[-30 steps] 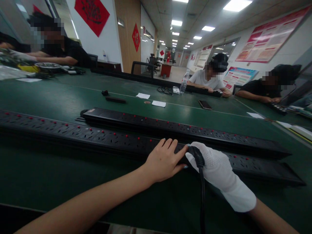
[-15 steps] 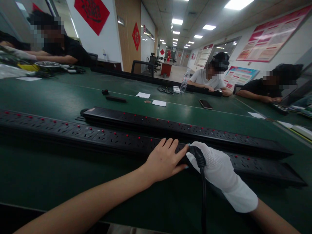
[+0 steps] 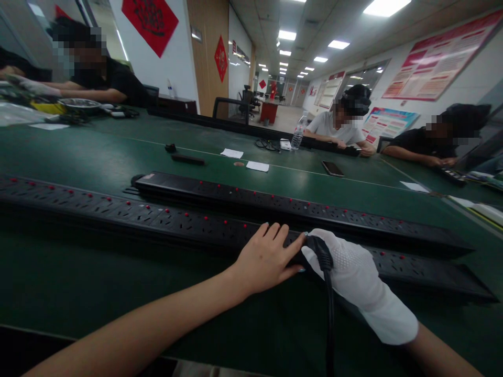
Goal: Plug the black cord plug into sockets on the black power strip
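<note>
A long black power strip (image 3: 176, 222) with red dots and a row of sockets lies across the table in front of me. My bare left hand (image 3: 261, 257) grips it near the middle, fingers over the top and thumb on the near side. In a white dotted glove, my right hand (image 3: 351, 264) is closed around a black plug (image 3: 321, 252) against the same strip. From the plug a thick black cable (image 3: 330, 324) hangs towards me. The plug's pins and the socket beneath are hidden. Just behind lies a second black power strip (image 3: 271, 195).
The green table (image 3: 98, 152) bears paper slips (image 3: 257, 166), a phone (image 3: 332, 168), a water bottle (image 3: 298, 133) and a short black bar (image 3: 188, 159). Across the table sit a person in a white shirt (image 3: 334, 126) and others in dark clothes. Cluttered parts lie at far left.
The whole view has shifted very slightly. Both hands, the plug and the power strips keep the same places relative to each other.
</note>
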Demonstrator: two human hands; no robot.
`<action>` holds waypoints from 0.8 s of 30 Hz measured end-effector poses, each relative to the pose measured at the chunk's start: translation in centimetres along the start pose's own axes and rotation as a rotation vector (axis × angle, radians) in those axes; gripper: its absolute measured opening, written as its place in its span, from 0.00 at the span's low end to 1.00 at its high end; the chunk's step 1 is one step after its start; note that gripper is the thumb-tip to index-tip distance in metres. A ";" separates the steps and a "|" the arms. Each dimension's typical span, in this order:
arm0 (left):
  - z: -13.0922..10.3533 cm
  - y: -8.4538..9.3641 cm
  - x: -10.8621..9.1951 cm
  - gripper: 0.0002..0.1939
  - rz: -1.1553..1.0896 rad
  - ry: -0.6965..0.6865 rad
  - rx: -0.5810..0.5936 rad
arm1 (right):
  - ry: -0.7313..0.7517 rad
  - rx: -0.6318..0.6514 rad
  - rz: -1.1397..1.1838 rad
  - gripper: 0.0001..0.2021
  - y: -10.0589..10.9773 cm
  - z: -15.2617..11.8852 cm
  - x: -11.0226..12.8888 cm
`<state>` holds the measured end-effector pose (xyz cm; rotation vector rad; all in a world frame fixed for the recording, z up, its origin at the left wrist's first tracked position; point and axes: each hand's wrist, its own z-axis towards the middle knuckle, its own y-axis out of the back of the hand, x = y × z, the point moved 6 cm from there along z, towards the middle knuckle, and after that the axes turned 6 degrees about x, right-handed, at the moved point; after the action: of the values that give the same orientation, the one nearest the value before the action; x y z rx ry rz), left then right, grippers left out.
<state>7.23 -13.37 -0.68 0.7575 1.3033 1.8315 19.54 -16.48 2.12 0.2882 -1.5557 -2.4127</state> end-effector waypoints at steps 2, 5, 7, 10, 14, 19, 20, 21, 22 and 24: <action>0.0 0.0 0.0 0.27 -0.006 0.001 0.000 | 0.005 -0.002 0.000 0.17 0.1 0.1 0.1; 0.0 0.1 0.1 0.28 -0.008 0.005 -0.007 | 0.013 -0.013 -0.001 0.17 0.3 0.1 0.2; 0.0 0.1 0.1 0.27 -0.002 0.003 -0.012 | 0.012 -0.014 0.002 0.16 0.3 0.1 0.2; 0.0 0.2 0.0 0.27 0.013 0.000 -0.019 | 0.006 -0.003 -0.001 0.16 0.2 0.1 0.1; 0.0 0.2 0.0 0.27 0.026 -0.006 -0.021 | -0.005 -0.005 -0.014 0.17 0.0 -0.1 -0.1; 0.0 0.2 0.1 0.28 0.030 -0.008 -0.025 | 0.005 -0.003 -0.001 0.17 0.1 -0.1 0.0; 0.0 0.2 0.1 0.27 0.027 -0.008 -0.024 | 0.007 -0.001 -0.003 0.17 0.1 -0.1 0.1; 0.0 0.1 0.1 0.27 0.023 -0.007 -0.021 | 0.006 0.000 -0.009 0.17 0.1 -0.1 0.1; 0.0 0.1 0.1 0.27 0.019 -0.006 -0.019 | 0.003 -0.001 -0.018 0.17 0.1 -0.1 0.1; 0.0 0.1 0.0 0.27 0.014 -0.004 -0.014 | -0.004 -0.002 -0.027 0.17 0.0 -0.1 0.0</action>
<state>7.20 -13.35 -0.56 0.7645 1.2836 1.8474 19.57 -16.58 2.10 0.3061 -1.5604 -2.4363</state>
